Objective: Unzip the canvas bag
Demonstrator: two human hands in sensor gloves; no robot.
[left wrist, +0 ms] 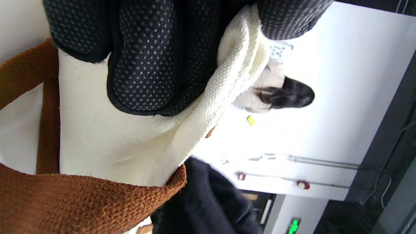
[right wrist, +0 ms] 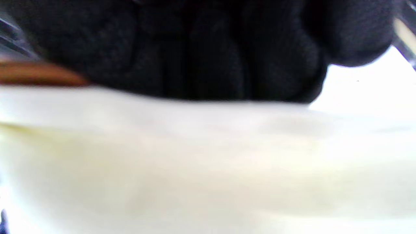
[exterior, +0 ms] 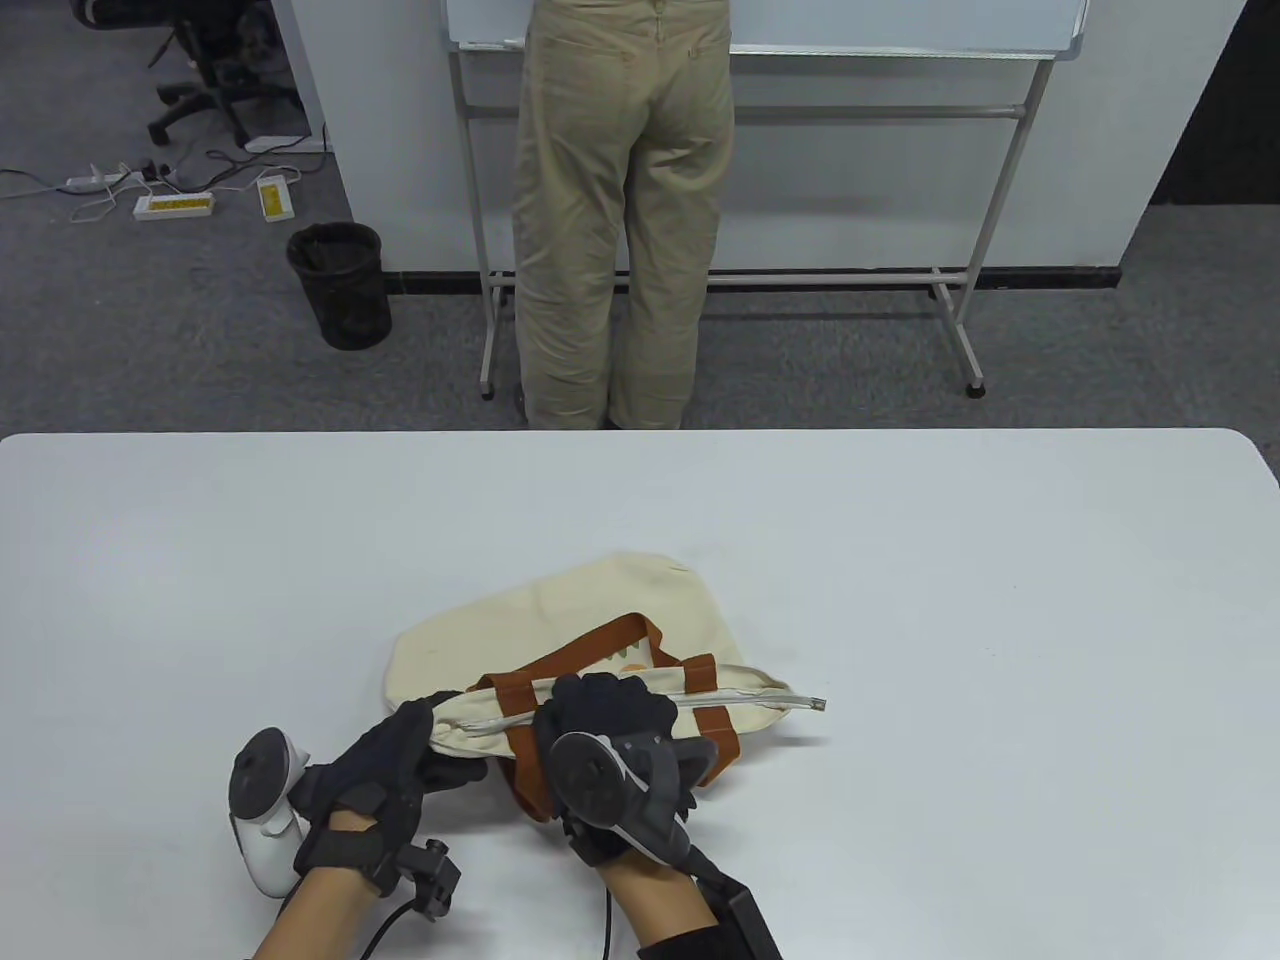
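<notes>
the left hand [exterior: 385,775] pinched the near-left end of the canvas bag [exterior: 560,620], cloth clamped between thumb and fingers [left wrist: 146,65]. the right hand [exterior: 600,725] rested curled on the zipper [exterior: 700,697] near mid-length; whether it had the pull could not be told. the bag's mouth ran left to right along the near edge of the table [exterior: 1000,560], its zip tail [exterior: 810,704] pointing right. brown handles [exterior: 720,715] crossed the zip line and might snag. farther off stood a person [exterior: 620,200]

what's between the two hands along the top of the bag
In the table view, a short stretch of zipper and a brown strap lie between the left hand and right hand.
</notes>
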